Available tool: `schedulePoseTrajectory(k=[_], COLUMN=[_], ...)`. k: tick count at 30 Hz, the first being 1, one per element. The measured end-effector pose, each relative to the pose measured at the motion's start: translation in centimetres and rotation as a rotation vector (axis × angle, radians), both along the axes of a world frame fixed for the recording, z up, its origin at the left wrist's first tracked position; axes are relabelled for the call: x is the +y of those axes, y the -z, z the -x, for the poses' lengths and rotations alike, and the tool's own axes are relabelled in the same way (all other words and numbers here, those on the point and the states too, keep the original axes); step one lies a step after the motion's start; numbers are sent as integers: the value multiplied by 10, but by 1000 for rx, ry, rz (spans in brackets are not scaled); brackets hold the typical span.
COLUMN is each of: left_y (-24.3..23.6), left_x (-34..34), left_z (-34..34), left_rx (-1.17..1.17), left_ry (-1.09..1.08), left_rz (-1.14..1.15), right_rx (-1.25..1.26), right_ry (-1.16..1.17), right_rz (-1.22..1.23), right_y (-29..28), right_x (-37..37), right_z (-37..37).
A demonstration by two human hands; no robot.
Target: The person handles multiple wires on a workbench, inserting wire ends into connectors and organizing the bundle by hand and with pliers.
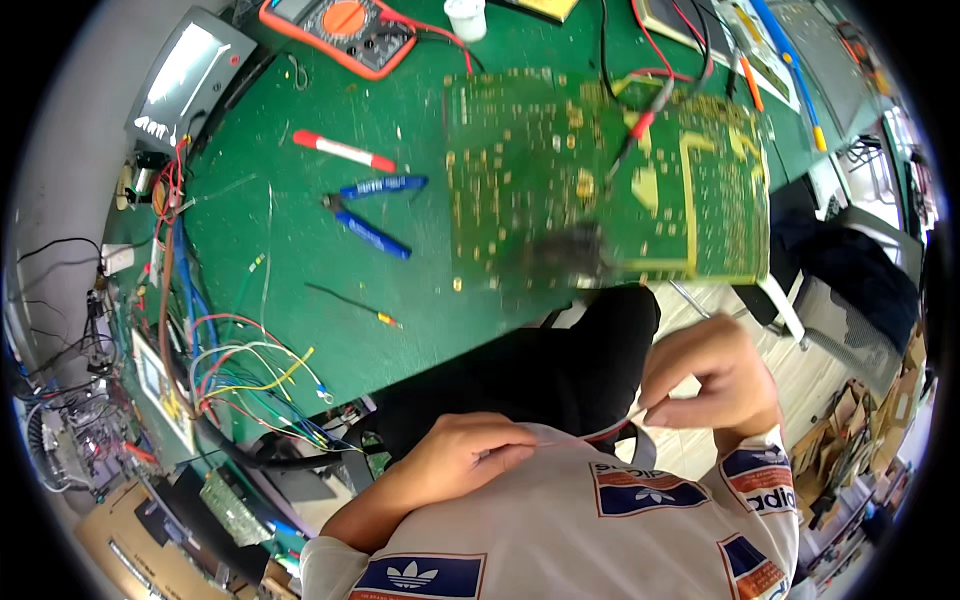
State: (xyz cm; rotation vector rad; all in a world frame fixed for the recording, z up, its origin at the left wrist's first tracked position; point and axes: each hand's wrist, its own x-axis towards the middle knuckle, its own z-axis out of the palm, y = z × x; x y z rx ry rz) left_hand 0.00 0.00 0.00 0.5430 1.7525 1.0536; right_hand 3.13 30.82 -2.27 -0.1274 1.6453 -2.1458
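My left hand [470,450] rests against the front of my white shirt [545,510], thumb and fingers pressed together. Whatever it may hold is too small to see. Off to the right, my right hand [715,375] is raised past the shirt's edge with thumb and forefinger pinched. A thin reddish-white strip [605,432] runs up to its fingertips; whether it is a wire or the shirt's hem I cannot tell. In front of me a large green circuit board [560,190] lies at the table's near edge. A dark, blurred thing [570,250] sits on its near side.
A red-and-black test probe [640,128] lies across the board. Blue-handled cutters [370,215], a red-and-white marker [345,151] and an orange multimeter [343,30] are on the green table [300,230]. Loose wires [250,370] crowd its left edge. A chair [850,270] stands at right.
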Motion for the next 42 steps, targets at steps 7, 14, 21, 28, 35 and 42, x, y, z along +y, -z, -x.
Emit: schedulePoseTrajectory(k=[7, 14, 21, 28, 35, 42], left_y=[136, 113, 119, 132, 139, 141], left_x=[-18, -99, -137, -144, -147, -146], left_z=[-76, -129, -154, -152, -133, -114], left_rx=[-11, -58, -180, -334, -431, -380], left_ry=[-291, -468, -620, -650, -725, -621], left_rz=[-621, -637, -664, -655, -487, -445], right_rx=[212, 378, 246, 139, -26, -30], right_ry=[225, 221, 151, 178, 209, 226], right_rz=[244, 126, 162, 215, 240, 127], right_y=[50, 39, 54, 72, 84, 78], right_x=[-81, -175, -229, -243, -239, -217], right_z=[-51, -68, -85, -81, -56, -36])
